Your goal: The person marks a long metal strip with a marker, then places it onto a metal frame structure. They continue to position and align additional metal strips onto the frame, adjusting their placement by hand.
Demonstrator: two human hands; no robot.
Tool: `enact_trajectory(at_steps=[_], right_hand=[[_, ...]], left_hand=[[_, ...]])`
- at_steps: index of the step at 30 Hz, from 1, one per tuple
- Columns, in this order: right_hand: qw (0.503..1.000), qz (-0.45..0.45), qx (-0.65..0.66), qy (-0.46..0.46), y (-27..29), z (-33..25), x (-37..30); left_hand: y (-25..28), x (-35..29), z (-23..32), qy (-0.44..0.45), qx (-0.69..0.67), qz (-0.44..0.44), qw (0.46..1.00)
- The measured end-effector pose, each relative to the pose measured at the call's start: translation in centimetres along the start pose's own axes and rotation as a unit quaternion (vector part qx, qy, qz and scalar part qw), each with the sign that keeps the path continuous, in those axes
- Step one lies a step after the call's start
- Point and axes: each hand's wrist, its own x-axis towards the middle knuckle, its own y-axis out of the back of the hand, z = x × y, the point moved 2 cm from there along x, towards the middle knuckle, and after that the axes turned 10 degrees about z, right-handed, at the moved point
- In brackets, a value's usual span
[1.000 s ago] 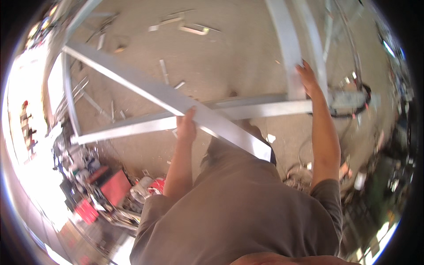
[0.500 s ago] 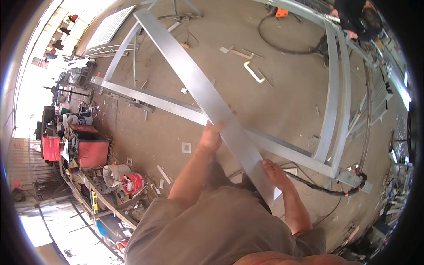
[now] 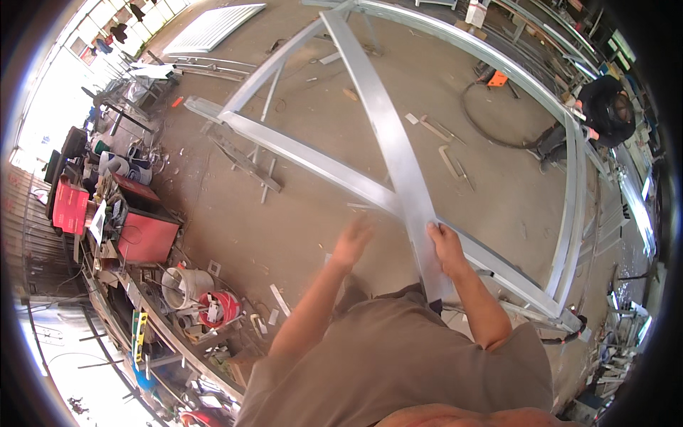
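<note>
A long flat silver metal beam (image 3: 388, 128) slants from the far side toward my body. It crosses over the near rail of a large rectangular metal frame (image 3: 313, 160), and its far end lies at the frame's far left corner. Close to its near end, my right hand (image 3: 447, 247) grips the beam by the edge, thumb on top. My left hand (image 3: 352, 243) is off the beam, to its left, over the floor. Motion blurs that hand, but its fingers look loosely extended and nothing shows in them.
At the far right a person in dark clothing (image 3: 601, 110) bends beside the frame's corner. An orange tool (image 3: 496, 80) with a dark cable lies inside the frame, near some clamps (image 3: 449, 162). On my left stand a red box (image 3: 146, 235), a white bucket (image 3: 186, 286) and a red bucket (image 3: 219, 309).
My left hand has let go of the beam and moved away from it. The beam has swung steeper, its far end now at the frame's far corner. My right hand keeps its hold.
</note>
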Motion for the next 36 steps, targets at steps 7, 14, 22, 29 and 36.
enact_trajectory(at_steps=[7, 14, 22, 29, 36], right_hand=[[0.998, 0.029, 0.038, -0.041, -14.0, -7.4, 11.4], [0.986, 0.159, 0.025, -0.044, -28.6, -10.8, 25.1], [0.993, 0.059, 0.020, -0.105, -38.1, -18.8, 34.6], [0.984, 0.137, 0.009, -0.111, -45.3, -20.5, 36.5], [0.977, 0.124, -0.013, -0.171, -52.3, -26.3, 37.0]], left_hand=[[13.7, -3.2, -7.4, 0.149, 0.096, 0.135, 0.975], [22.2, 4.7, -4.9, 0.180, 0.120, 0.105, 0.971], [30.2, 19.1, 5.5, 0.223, 0.174, 0.131, 0.950], [32.4, 29.3, 12.0, 0.085, 0.180, 0.078, 0.977], [37.5, 39.7, 15.9, -0.029, 0.265, 0.034, 0.963]])
